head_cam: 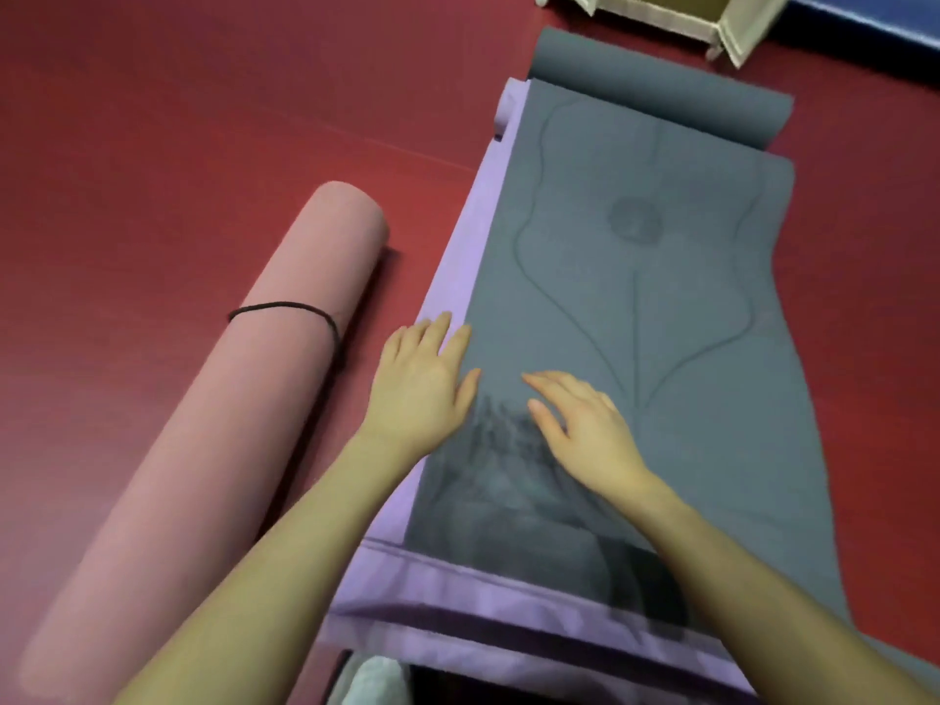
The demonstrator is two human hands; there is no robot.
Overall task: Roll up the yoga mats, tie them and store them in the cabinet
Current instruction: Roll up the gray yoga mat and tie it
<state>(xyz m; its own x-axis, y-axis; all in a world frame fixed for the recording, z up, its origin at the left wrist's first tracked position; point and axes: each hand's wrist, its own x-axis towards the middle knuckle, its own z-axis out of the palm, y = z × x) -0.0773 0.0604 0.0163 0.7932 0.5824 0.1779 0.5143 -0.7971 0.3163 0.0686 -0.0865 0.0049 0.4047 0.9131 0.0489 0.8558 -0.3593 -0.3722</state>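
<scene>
With fingers stretched out flat and gripping nothing, the left hand (424,374) presses down at the left edge of the grey mat (636,277), its fingertips straddling the line where grey gives way to the purple mat (458,277) lying underneath. The right hand (580,429) lies just beside it, also spread and relaxed, palm down on the grey surface nearer the middle. Neither hand pinches or curls round anything; the flat palms look placed to smooth the top mat or nudge it square over the lower one, since the grey mat sits skewed, leaving a purple strip exposed along the left side and across the near end.

Both arms reach forward from the bottom of the view, so the person seems to be kneeling at the near end of the stacked mats. At the far end the grey mat curls into a loose roll (661,89), and a small purple curl shows beside it, which suggests neither has been rolled tight yet.

Well apart to the left, on the red floor (152,145), lies a pink mat (244,379) fully rolled and bound round its middle by a black band (285,308); that one appears ready for storing. Beyond the far roll, an open pale cabinet (712,17) stands at the top edge, probably the storage place. Two mats therefore still need rolling and tying.
</scene>
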